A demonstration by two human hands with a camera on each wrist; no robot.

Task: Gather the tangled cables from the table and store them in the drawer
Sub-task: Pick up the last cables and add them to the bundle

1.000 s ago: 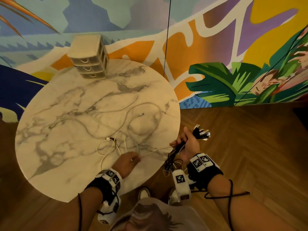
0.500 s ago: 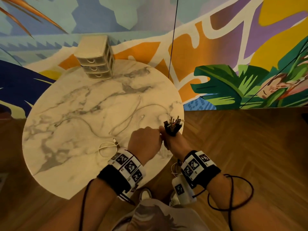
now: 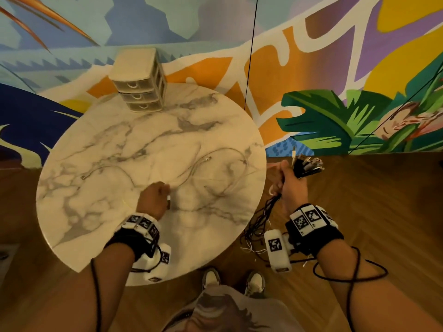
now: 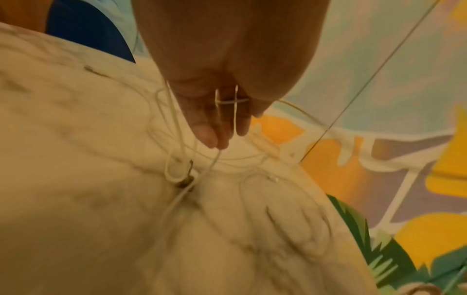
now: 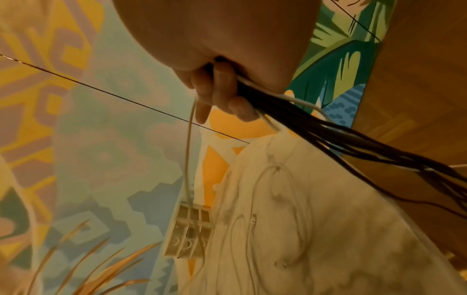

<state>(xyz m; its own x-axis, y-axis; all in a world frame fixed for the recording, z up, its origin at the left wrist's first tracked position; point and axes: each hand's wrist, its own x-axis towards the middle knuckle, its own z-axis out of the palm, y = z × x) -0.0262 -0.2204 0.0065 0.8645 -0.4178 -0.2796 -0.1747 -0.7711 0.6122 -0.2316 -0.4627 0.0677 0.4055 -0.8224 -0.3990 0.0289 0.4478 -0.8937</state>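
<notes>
- Right hand (image 3: pixel 286 185), off the bench's (image 3: pixel 100 248) right edge: grip clenched around a bundle of dark cables (image 3: pixel 263 219); plug ends (image 3: pixel 308 165) fan above the fist, tails hang toward the floor.
- Left hand (image 3: pixel 153 198), over the bench's near centre: fingers (image 4: pixel 215 127) pinch thin white cables (image 3: pixel 215 161), one strand looped across them.
- White cables trail from that pinch across the bench; one strand appears to run to the right hand.
- Drawer unit (image 3: pixel 140 81), at the bench's far edge: all three drawers closed.
- Risk: the loops probably snag one another, so a quick pull may tighten the tangle or drag loose ends off the bench.
- Risk: the hanging tails may slip from the right grip or catch the bench edge.
- Risk: with both hands full, opening a drawer looks awkward.
</notes>
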